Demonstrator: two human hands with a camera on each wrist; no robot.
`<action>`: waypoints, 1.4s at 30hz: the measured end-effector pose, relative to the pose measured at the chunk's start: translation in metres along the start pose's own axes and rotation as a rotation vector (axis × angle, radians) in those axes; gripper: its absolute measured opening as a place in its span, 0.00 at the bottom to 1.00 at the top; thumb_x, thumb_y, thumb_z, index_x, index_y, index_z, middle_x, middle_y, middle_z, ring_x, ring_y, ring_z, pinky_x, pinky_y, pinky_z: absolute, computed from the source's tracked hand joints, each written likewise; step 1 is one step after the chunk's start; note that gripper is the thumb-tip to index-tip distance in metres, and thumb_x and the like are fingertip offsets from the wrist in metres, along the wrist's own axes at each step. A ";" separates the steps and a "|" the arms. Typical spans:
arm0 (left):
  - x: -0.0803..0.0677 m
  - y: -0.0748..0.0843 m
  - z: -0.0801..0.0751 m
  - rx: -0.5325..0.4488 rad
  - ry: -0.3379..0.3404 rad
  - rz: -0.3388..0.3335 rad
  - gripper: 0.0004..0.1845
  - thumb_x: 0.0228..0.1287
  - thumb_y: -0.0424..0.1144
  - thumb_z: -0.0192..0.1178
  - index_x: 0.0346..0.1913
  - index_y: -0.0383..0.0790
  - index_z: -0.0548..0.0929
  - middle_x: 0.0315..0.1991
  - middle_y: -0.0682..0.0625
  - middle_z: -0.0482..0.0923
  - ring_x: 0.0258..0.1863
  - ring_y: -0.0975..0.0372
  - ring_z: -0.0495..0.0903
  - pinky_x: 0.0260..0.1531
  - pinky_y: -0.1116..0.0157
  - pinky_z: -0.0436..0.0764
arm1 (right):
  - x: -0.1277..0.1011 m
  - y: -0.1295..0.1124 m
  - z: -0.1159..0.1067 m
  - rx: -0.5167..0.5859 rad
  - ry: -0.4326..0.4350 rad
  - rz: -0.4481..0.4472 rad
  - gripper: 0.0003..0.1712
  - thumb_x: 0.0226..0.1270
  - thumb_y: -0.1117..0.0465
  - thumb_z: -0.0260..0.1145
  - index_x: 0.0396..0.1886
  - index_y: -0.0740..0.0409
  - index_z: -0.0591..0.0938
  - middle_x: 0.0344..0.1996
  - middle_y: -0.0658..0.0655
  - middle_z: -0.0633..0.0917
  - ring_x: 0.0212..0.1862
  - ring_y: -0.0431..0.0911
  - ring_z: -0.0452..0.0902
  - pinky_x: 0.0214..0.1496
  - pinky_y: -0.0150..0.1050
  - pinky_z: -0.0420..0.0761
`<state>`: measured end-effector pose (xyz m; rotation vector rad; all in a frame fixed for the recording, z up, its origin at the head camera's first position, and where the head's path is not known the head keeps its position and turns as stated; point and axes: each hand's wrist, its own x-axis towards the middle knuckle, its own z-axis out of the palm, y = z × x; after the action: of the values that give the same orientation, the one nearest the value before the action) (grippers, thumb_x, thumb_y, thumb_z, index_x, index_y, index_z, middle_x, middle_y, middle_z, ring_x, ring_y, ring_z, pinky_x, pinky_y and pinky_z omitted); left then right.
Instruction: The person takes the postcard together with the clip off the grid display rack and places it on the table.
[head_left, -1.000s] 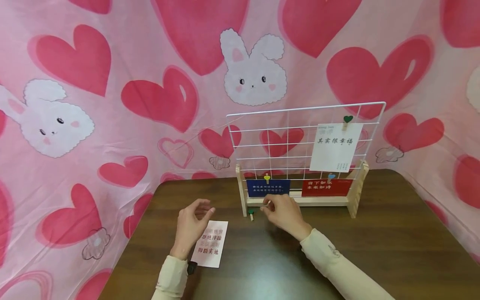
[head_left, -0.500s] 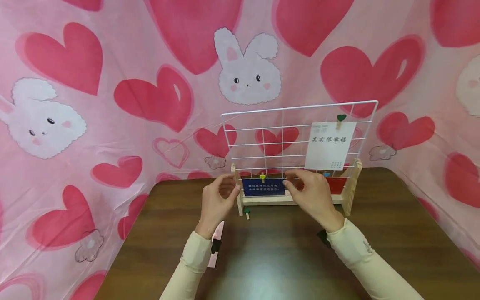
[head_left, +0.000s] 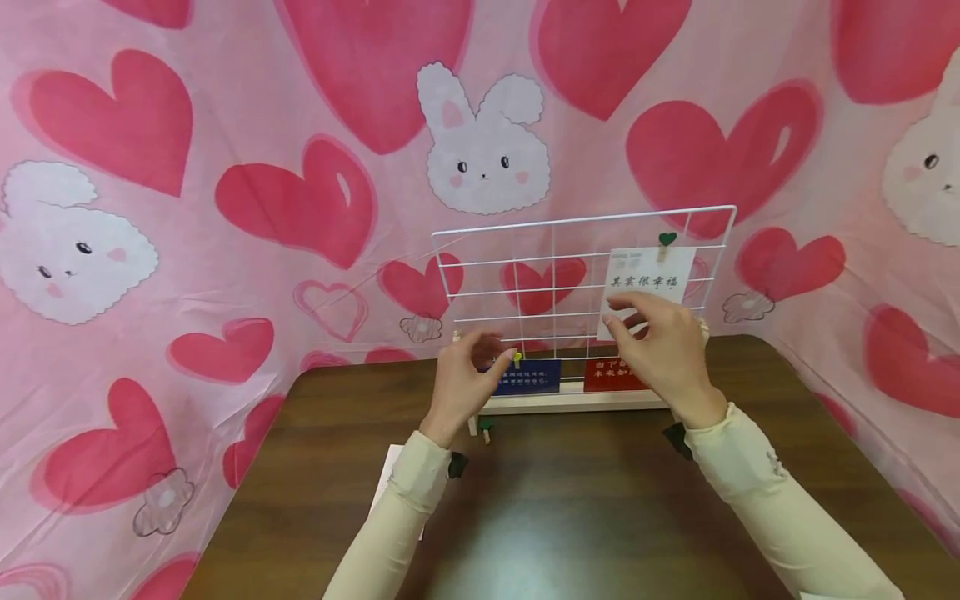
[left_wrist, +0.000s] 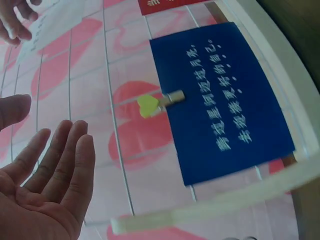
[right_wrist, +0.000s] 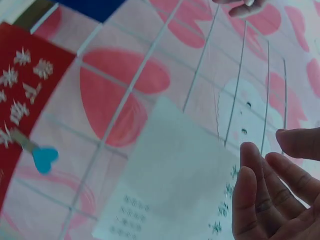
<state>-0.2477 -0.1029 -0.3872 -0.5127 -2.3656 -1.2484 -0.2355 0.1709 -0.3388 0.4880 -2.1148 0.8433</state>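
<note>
A white wire grid rack (head_left: 570, 275) stands on a wooden base at the back of the brown table (head_left: 600, 517). A blue card (head_left: 527, 377) hangs on it by a yellow heart clip (head_left: 517, 358), a red card (head_left: 609, 375) beside it, and a white card (head_left: 647, 282) under a green heart clip (head_left: 667, 239). My left hand (head_left: 495, 350) hovers open just before the yellow heart clip (left_wrist: 149, 105), holding nothing. My right hand (head_left: 622, 321) is raised in front of the white card (right_wrist: 170, 190), fingers loosely bent and holding nothing.
A green-headed clip (head_left: 486, 430) lies on the table by the rack's left foot. A pale card (head_left: 386, 477) lies partly under my left forearm. A blue heart clip (right_wrist: 44, 159) holds the red card (right_wrist: 22, 90). Pink heart-and-rabbit cloth (head_left: 225, 208) walls the table.
Both hands rose from the table to the rack. The left hand left the pale card and came to the yellow clip. The right hand moved right and up to the white card.
</note>
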 end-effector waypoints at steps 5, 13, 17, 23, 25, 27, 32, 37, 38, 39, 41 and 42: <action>0.009 0.009 0.011 -0.008 -0.024 0.038 0.17 0.67 0.42 0.71 0.55 0.41 0.86 0.45 0.47 0.91 0.43 0.59 0.91 0.46 0.62 0.90 | 0.009 0.003 -0.009 0.010 0.024 0.008 0.13 0.62 0.69 0.74 0.46 0.67 0.89 0.42 0.67 0.92 0.31 0.59 0.89 0.37 0.10 0.68; 0.024 0.025 0.028 -0.032 -0.081 0.100 0.17 0.67 0.39 0.70 0.56 0.39 0.85 0.45 0.44 0.91 0.43 0.56 0.92 0.46 0.58 0.90 | 0.021 0.006 -0.020 0.013 0.092 -0.018 0.14 0.62 0.70 0.74 0.48 0.68 0.88 0.42 0.69 0.91 0.31 0.61 0.89 0.38 0.07 0.64; 0.029 0.031 0.035 -0.046 -0.123 0.103 0.18 0.68 0.39 0.69 0.58 0.39 0.84 0.47 0.43 0.91 0.44 0.57 0.92 0.47 0.62 0.89 | 0.028 0.007 -0.024 -0.004 0.116 -0.037 0.14 0.63 0.70 0.73 0.49 0.68 0.89 0.41 0.69 0.91 0.30 0.60 0.88 0.38 0.07 0.64; 0.033 0.040 0.048 -0.067 -0.163 0.081 0.19 0.69 0.39 0.69 0.60 0.41 0.83 0.50 0.45 0.90 0.50 0.56 0.91 0.49 0.60 0.89 | 0.041 0.010 -0.029 -0.060 0.181 -0.059 0.14 0.64 0.68 0.71 0.49 0.67 0.89 0.41 0.67 0.92 0.30 0.60 0.88 0.36 0.14 0.66; 0.035 0.044 0.053 -0.081 -0.177 0.073 0.20 0.69 0.40 0.69 0.61 0.41 0.83 0.51 0.45 0.89 0.51 0.56 0.91 0.50 0.58 0.89 | 0.046 0.010 -0.031 -0.083 0.203 -0.058 0.13 0.65 0.67 0.70 0.48 0.66 0.89 0.41 0.67 0.92 0.29 0.59 0.86 0.35 0.26 0.71; 0.037 0.047 0.057 -0.089 -0.191 0.069 0.20 0.69 0.41 0.69 0.61 0.41 0.83 0.51 0.45 0.89 0.51 0.56 0.91 0.50 0.59 0.89 | 0.050 0.011 -0.033 -0.104 0.210 -0.054 0.14 0.65 0.66 0.69 0.49 0.65 0.89 0.42 0.67 0.91 0.30 0.60 0.86 0.34 0.40 0.75; 0.044 0.055 0.066 -0.103 -0.207 0.069 0.22 0.69 0.42 0.69 0.62 0.41 0.83 0.52 0.45 0.89 0.51 0.57 0.91 0.49 0.63 0.88 | 0.057 0.013 -0.037 -0.145 0.205 -0.045 0.14 0.68 0.63 0.67 0.49 0.64 0.89 0.46 0.66 0.91 0.36 0.62 0.88 0.36 0.61 0.78; 0.046 0.060 0.074 -0.124 -0.229 0.080 0.21 0.69 0.42 0.69 0.63 0.43 0.82 0.53 0.46 0.89 0.50 0.58 0.91 0.48 0.68 0.88 | 0.060 0.019 -0.042 -0.186 0.181 -0.045 0.16 0.68 0.62 0.66 0.51 0.64 0.89 0.47 0.66 0.91 0.34 0.61 0.89 0.34 0.61 0.78; 0.046 0.060 0.075 -0.133 -0.233 0.077 0.21 0.69 0.42 0.69 0.63 0.43 0.81 0.54 0.46 0.89 0.51 0.58 0.91 0.48 0.68 0.87 | 0.061 0.019 -0.042 -0.197 0.169 -0.037 0.16 0.68 0.62 0.66 0.52 0.64 0.89 0.47 0.66 0.91 0.33 0.61 0.89 0.32 0.60 0.78; 0.046 0.060 0.076 -0.146 -0.236 0.074 0.21 0.69 0.42 0.69 0.63 0.43 0.81 0.54 0.46 0.89 0.51 0.58 0.91 0.48 0.68 0.87 | 0.062 0.019 -0.043 -0.209 0.151 -0.029 0.17 0.68 0.61 0.66 0.53 0.63 0.88 0.46 0.66 0.91 0.33 0.61 0.89 0.32 0.60 0.78; 0.047 0.059 0.079 -0.166 -0.239 0.070 0.21 0.69 0.41 0.69 0.63 0.43 0.81 0.55 0.46 0.89 0.50 0.59 0.91 0.48 0.68 0.88 | 0.064 0.018 -0.045 -0.237 0.106 -0.004 0.19 0.69 0.60 0.65 0.55 0.62 0.88 0.45 0.66 0.91 0.32 0.61 0.88 0.30 0.60 0.78; 0.048 0.059 0.080 -0.170 -0.239 0.068 0.21 0.69 0.41 0.69 0.63 0.43 0.81 0.55 0.46 0.89 0.50 0.59 0.91 0.48 0.69 0.87 | 0.065 0.017 -0.046 -0.252 0.081 0.009 0.20 0.70 0.59 0.64 0.56 0.62 0.88 0.44 0.67 0.91 0.32 0.62 0.87 0.29 0.60 0.78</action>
<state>-0.2737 0.0012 -0.3634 -0.8315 -2.4203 -1.4340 -0.2609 0.2115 -0.2732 0.3069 -2.1120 0.5797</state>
